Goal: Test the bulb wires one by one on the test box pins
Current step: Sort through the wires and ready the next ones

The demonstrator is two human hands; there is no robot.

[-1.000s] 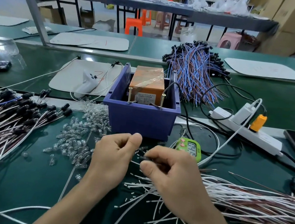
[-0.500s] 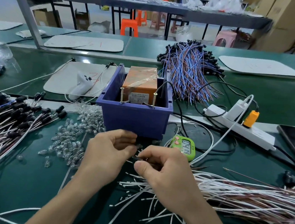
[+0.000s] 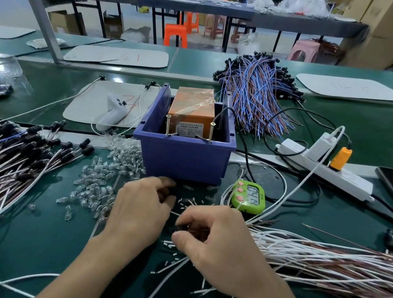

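While right hand [image 3: 215, 250] hovers low over worktop [image 3: 30, 240] near front edge, thumb and curled fingers pinch dark end of bulb wire [image 3: 186, 229]. Left hand [image 3: 140, 211] curled, blurred; grip cannot be told. Half second ago hands met; now left sits apart, nearer base of test box [image 3: 182, 157]. Pins [image 3: 168, 125] upright at box front rim, untouched. Wire bundle [image 3: 325, 261] crowds right edge, loose bulbs [image 3: 96, 186] left; open room toward front-left corner.
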